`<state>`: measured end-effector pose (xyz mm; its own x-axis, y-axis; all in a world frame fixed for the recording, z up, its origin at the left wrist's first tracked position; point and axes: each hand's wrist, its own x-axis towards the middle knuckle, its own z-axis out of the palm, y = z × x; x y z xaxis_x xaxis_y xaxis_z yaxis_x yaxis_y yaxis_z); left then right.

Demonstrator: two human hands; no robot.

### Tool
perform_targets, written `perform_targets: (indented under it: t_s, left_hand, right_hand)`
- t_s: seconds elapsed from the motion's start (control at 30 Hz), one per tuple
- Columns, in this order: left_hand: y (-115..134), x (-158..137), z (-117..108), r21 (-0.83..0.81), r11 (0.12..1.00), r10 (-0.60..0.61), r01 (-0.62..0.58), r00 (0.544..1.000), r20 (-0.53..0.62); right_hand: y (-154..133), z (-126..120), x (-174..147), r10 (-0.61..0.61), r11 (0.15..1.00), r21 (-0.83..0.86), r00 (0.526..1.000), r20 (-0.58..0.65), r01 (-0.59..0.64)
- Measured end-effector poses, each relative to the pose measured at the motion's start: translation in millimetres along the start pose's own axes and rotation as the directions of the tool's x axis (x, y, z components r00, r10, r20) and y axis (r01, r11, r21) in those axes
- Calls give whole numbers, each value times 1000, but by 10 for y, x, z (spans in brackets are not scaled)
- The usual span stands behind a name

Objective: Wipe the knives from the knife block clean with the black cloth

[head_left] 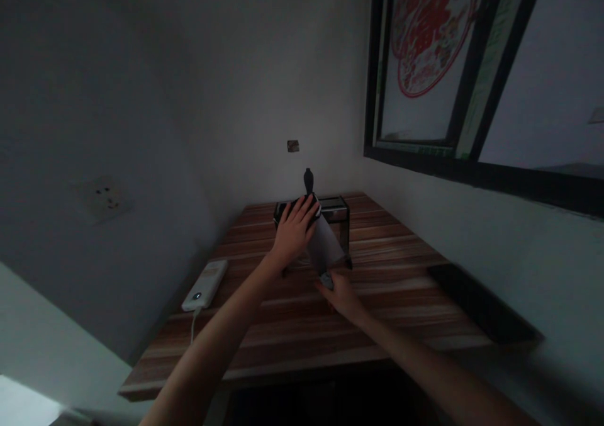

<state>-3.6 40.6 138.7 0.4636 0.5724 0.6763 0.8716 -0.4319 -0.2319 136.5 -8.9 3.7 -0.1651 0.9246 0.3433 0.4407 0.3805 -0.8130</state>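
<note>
My right hand (pixel 343 295) is wrapped round the grey handle of a cleaver (pixel 324 242), whose wide blade slants up and away to the left. My left hand (pixel 295 228) lies with fingers spread over a dark object at the blade's far end; its kind is hard to make out in the dim light. Just behind the fingers a black handle (pixel 308 180) points up. Beneath and behind both hands stands a black-framed rack (pixel 334 204) on the wood-grain table (pixel 396 294). My left hand and the blade hide much of the rack.
At the table's left lies a white power bank (pixel 206 285) with a cable plugged in. A flat black object (pixel 484 303) lies along the right edge. Walls rise at the back and both sides, with a socket (pixel 106 198) on the left and a dark-framed window (pixel 425 149) on the right.
</note>
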Motion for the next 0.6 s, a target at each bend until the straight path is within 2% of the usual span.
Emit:
perform_targets:
  t_s: [0.1,0.6]
  left_hand:
    - [-24,39,-10,2,1000,-28,28,1000,-8]
    - [3,11,30,16,1000,-21,22,1000,-22]
  right_hand:
    - [11,5,4,5,1000,2,1000,-2,-5]
    - [45,34,16,-33,999,-23,998,-45,32]
